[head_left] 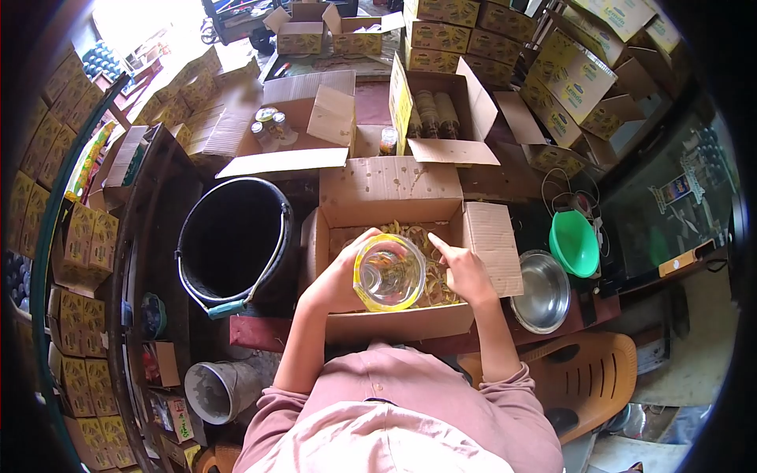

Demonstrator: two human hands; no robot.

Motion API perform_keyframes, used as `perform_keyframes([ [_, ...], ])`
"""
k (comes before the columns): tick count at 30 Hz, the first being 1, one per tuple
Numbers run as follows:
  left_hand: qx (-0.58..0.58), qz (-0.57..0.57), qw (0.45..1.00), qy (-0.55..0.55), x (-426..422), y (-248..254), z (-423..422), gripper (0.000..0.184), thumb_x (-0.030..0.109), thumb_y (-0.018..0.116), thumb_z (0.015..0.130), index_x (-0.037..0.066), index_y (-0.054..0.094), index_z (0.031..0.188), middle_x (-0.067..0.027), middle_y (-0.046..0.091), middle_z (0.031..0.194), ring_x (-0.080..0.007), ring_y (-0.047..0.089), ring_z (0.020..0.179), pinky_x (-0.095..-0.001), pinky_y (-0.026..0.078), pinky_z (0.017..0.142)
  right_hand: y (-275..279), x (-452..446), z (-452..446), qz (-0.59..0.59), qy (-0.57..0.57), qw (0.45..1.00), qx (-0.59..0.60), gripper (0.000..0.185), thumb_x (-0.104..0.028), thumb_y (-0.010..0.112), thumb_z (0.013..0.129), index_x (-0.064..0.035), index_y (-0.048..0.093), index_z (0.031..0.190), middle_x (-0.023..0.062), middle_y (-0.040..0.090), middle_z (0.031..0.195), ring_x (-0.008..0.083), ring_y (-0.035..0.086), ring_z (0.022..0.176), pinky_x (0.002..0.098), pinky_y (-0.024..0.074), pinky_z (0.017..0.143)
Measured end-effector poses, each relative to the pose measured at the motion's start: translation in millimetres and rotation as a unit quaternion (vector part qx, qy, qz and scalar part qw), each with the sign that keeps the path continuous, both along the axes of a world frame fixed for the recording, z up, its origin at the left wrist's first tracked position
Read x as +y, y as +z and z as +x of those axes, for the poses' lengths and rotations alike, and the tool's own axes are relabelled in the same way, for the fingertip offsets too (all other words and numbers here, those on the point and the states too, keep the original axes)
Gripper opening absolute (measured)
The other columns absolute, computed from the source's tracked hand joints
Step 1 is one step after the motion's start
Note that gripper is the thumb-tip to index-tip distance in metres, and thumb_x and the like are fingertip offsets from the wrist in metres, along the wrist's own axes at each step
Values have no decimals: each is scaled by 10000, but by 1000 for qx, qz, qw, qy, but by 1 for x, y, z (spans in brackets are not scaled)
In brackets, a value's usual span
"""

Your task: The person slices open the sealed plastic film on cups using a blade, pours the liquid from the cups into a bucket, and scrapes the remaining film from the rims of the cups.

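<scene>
My left hand [337, 276] is wrapped round the side of a clear plastic jar [385, 276] with yellow around its edge. The jar's round opening faces up toward me, and I see no contents in it. Just right of the jar is my right hand [467, 272], its index finger stretched out and the other fingers partly curled, with nothing visible in it. Both hands are over an open cardboard box [390, 189]. Yellowish and clear curled strips [441, 293] lie inside it, partly hidden by the jar and hands.
A black bucket [229, 236] stands left of the box. To the right are a steel bowl [541, 293] and a green bowl [575, 243]. Behind are open cartons with jars [270, 124] and stacked yellow cartons [568, 87]. A brown chair [591, 370] is near my right side.
</scene>
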State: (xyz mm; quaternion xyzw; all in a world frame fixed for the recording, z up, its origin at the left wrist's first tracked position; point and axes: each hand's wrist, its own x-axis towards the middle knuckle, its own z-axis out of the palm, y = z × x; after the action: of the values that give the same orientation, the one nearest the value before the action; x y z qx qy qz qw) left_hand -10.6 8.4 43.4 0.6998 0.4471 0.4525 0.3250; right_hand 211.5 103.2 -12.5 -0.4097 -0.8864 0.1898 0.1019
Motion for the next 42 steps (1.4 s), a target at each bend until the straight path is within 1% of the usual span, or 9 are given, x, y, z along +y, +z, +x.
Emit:
perform_keyframes([
  [5,-80,33,996,-10,-1,0,4,577,78,787,546,30,534,1063,-98,586,973,-175,574,877,-309,458,815,5,1,4,-24,-22,975,221,411,119,544,655,-22,595,1038,137,611,809,243,610,699,303,498,633],
  [8,-156,-55,983,81,-6,-6,12,684,88,793,555,35,464,1152,-72,572,939,-140,557,844,-283,458,774,24,-9,-2,-17,-61,946,318,275,94,607,682,-6,634,938,98,611,791,133,596,656,225,476,569],
  [10,-109,77,988,78,0,-16,11,864,84,776,572,44,277,1276,-112,467,1075,-181,489,967,-294,402,846,36,-16,-7,-4,-95,931,352,254,80,626,692,-5,632,932,93,608,792,115,591,656,218,471,565],
  [15,-117,64,980,146,2,-36,13,832,63,753,583,44,271,1262,-128,443,1101,-207,487,1011,-310,392,885,39,-33,-28,5,-95,864,495,176,43,630,729,-2,631,900,63,602,780,112,583,665,222,469,581],
  [19,-129,73,972,182,1,-29,18,662,10,701,624,41,329,1170,-122,440,1120,-199,547,929,-306,457,802,46,-46,-37,19,-79,856,510,180,33,642,725,-4,630,900,65,588,748,112,577,651,226,455,576],
  [23,-172,36,961,215,0,-32,19,694,29,718,630,41,312,1192,-121,452,1074,-183,533,910,-313,463,761,47,-54,-43,66,-87,850,515,198,35,660,702,-15,634,892,63,583,708,118,573,629,227,448,561],
  [26,-136,143,958,211,5,-36,22,731,46,719,641,40,289,1232,-133,448,1093,-182,510,948,-311,452,776,49,-57,-45,108,-93,850,507,213,42,670,682,-18,636,884,59,580,678,121,569,607,226,445,549],
  [30,-145,112,971,156,0,-37,23,788,52,693,680,30,224,1313,-147,439,1138,-194,483,1005,-318,412,840,53,-59,-51,148,-90,850,497,221,52,671,666,-16,637,873,60,582,660,122,564,581,223,446,530],
  [42,-142,114,962,202,2,-43,32,733,62,707,696,30,247,1266,-140,396,1154,-220,467,1053,-343,422,874,47,-62,-67,213,-83,846,481,255,65,677,629,-21,648,868,64,594,666,148,571,553,233,461,503],
])
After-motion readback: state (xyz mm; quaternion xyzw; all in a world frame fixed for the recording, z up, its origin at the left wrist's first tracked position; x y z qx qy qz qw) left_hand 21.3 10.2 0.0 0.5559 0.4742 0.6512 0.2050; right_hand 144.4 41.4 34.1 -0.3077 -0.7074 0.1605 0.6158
